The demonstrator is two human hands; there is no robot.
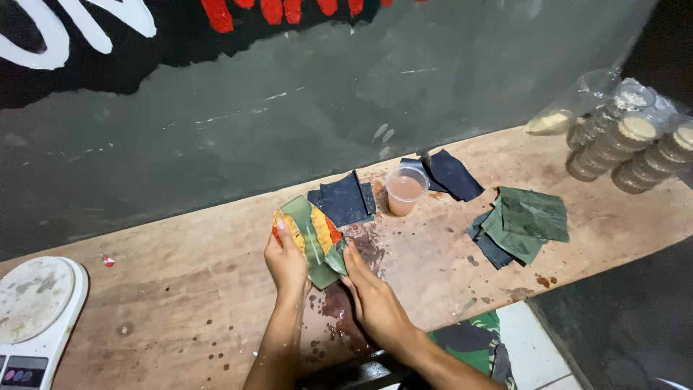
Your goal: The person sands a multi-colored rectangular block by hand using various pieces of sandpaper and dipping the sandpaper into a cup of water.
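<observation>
My left hand [286, 261] holds a flat, multicoloured piece [310, 235] with green, yellow and orange-red patches, lifted a little above the wooden bench [180, 289]. My right hand [374, 300] presses a small folded greyish-green sheet [336, 258] against the lower right edge of that piece. Just behind the piece lies a stack of dark blue-grey sheets [345, 200]. A small clear plastic cup [405, 191] of pinkish-brown liquid stands to the right of that stack.
More dark sheets [452, 173] lie behind the cup, and a pile of green and grey sheets [523, 224] lies to the right. Stacked round tubs in plastic wrap [628, 144] sit far right. A white kitchen scale [32, 318] sits at the left edge. Dark wet stains [339, 310] mark the wood.
</observation>
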